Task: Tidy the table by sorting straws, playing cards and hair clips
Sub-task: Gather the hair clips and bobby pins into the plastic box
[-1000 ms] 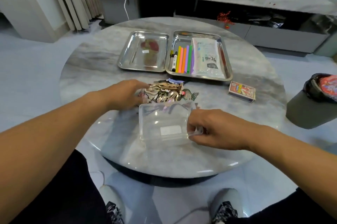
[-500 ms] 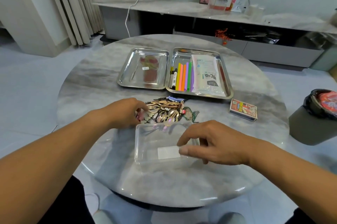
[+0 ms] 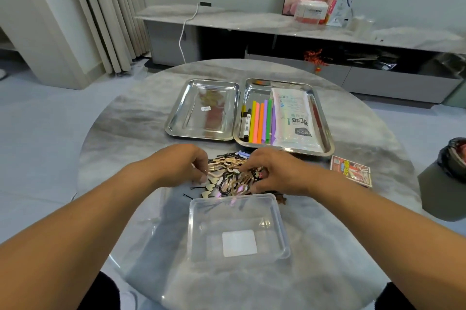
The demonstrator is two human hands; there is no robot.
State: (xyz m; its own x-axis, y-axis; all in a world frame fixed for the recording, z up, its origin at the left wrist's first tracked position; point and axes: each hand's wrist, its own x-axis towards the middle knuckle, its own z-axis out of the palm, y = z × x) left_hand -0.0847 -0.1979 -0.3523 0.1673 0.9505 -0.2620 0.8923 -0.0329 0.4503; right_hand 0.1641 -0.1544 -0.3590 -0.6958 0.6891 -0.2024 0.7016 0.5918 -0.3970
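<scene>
Tangled hair clips (image 3: 230, 178) heaped beyond clear box (image 3: 237, 227); straws (image 3: 261, 121) in tray (image 3: 325, 117).

Single head view, high above near edge of round table (image 3: 121, 133), facing forward and down.

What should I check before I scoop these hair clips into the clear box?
1. Clear box upright, open, nothing inside: ok.
2. Box sits just in front of the hair clips: ok.
3. Left hand and right hand are on opposite sides of the pile: ok.
4. Firm hold on the pile: cannot tell, fingers hide the contact.
5. All clips gathered: not ok, loose black pins lie beside the pile.
6. Card box clear of the path: ok.
</scene>
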